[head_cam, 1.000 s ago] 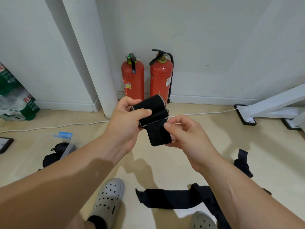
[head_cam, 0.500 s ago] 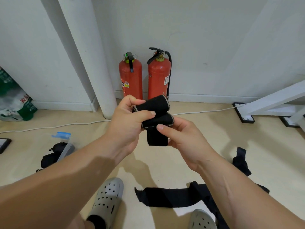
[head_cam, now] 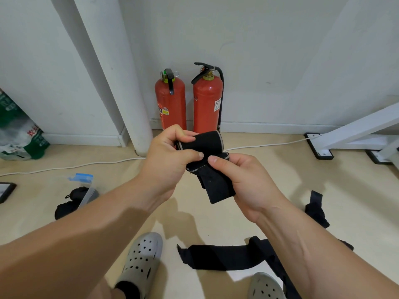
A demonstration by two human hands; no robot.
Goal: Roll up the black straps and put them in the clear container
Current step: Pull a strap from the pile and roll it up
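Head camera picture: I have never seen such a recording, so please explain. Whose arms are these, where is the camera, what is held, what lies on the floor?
No machine here: a person wears the camera on the head, and it looks forward and down. The left hand grips the rolled part of a black strap; the right hand pinches its loose tail. On the floor lie an unrolled strap and, at the left, a clear container. Two red fire extinguishers stand by the wall.
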